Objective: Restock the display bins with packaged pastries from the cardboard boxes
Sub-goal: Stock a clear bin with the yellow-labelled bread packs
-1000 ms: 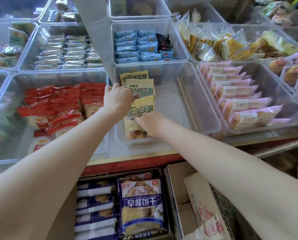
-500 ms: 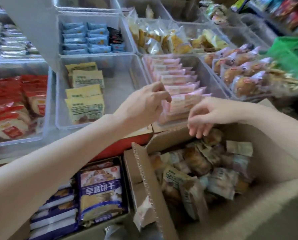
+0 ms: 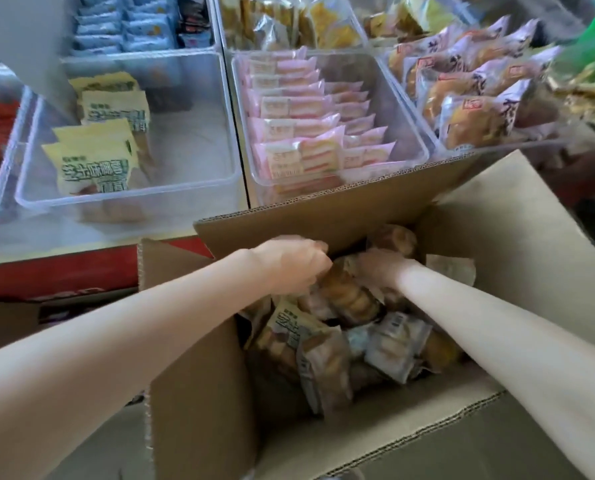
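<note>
Fingers of both hands reach among the wrapped pastries in the open cardboard box [image 3: 517, 237].

Left hand [image 3: 290, 263] curls its fingers around a clear-wrapped brown pastry [image 3: 349, 296]; the right hand [image 3: 380, 268] rests on the same pile, its grip hidden. Cream-and-green packets [image 3: 91, 161] lie in the clear bin [image 3: 199, 188] at ten o'clock; pink packets [image 3: 299, 133] fill the bin at twelve.
</note>
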The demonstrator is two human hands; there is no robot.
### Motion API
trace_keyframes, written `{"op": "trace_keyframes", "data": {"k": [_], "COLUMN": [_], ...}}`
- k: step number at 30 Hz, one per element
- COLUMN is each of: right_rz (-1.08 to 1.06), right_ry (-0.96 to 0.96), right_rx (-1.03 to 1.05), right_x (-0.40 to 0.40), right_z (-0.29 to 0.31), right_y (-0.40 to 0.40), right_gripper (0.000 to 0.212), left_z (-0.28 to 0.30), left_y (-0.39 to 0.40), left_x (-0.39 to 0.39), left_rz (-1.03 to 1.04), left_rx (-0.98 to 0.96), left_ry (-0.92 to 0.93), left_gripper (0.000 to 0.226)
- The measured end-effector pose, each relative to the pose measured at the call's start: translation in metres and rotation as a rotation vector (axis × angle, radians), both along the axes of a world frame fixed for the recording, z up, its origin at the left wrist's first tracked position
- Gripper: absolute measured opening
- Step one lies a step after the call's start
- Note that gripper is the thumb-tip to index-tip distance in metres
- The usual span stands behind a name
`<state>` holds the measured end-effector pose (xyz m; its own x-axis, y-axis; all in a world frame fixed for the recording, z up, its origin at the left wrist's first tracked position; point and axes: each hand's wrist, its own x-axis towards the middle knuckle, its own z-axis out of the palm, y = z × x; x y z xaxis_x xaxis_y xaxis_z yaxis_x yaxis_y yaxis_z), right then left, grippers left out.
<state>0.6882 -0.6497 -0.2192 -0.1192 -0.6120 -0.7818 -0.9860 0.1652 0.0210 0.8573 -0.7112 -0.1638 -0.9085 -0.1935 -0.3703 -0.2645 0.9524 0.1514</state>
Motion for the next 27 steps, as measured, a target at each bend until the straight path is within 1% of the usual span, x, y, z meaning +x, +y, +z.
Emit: {"op": "trace_keyframes", "data": {"k": [3,4,6,8,10,12,13,15,17,18,21,22,25,27], "right_rz": [0.073,0.082,0.126,0.158,0.137,0.152,0.170,0.217,0.223,0.197,0.082,0.041,-0.051,-0.063], "right_ry": [0.011,0.005,-0.008,-0.068,-0.162,-0.223,-0.228,-0.202,-0.192,-0.217,-0.341,-0.383,-0.478,-0.492], "right_rx": [-0.032,-0.057,-0.039,0.034,0.101,0.134,0.141,0.119,0.032,-0.022,-0.213,-0.285,-0.473,-0.539], "right_x": [-0.007,-0.007,-0.004,-0.002,-0.001,0.002,0.004,0.006,0.008,0.009,0.018,0.023,0.041,0.059], "right_z": [-0.017,-0.020,-0.009,0.017,0.058,0.108,0.134,0.182,0.222,0.238,0.272,0.280,0.298,0.303], "right_y": [-0.001,-0.002,-0.004,-0.010,-0.019,-0.028,-0.032,-0.039,-0.046,-0.049,-0.061,-0.066,-0.083,-0.097], "right_gripper": [0.032,0.030,0.028,0.021,0.020,0.020,0.016,0.011,0.018,0.019,0.015,0.014,0.007,0.022], "left_z": [-0.001,-0.001,0.004,0.013,0.029,0.048,0.059,0.082,0.108,0.121,0.155,0.165,0.195,0.210], "left_y": [0.000,0.001,0.002,0.004,0.005,0.007,0.006,-0.001,-0.013,-0.021,-0.049,-0.057,-0.082,-0.101], "left_x": [-0.008,-0.009,-0.013,-0.020,-0.029,-0.038,-0.041,-0.041,-0.033,-0.028,-0.009,-0.001,0.031,0.058], "left_rz": [0.145,0.175,0.226,0.260,0.308,0.419,0.490,0.615,0.681,0.694,0.723,0.740,0.811,0.895], "left_rx": [0.049,0.069,0.111,0.142,0.229,0.419,0.534,0.739,0.849,0.846,0.733,0.708,0.653,0.636], "left_ry": [-0.093,-0.096,-0.092,-0.111,-0.155,-0.199,-0.191,-0.085,0.056,0.106,0.215,0.255,0.384,0.498], "left_gripper": [0.028,0.030,0.035,0.043,0.047,0.041,0.037,0.029,0.024,0.024,0.029,0.027,0.011,0.014]}}
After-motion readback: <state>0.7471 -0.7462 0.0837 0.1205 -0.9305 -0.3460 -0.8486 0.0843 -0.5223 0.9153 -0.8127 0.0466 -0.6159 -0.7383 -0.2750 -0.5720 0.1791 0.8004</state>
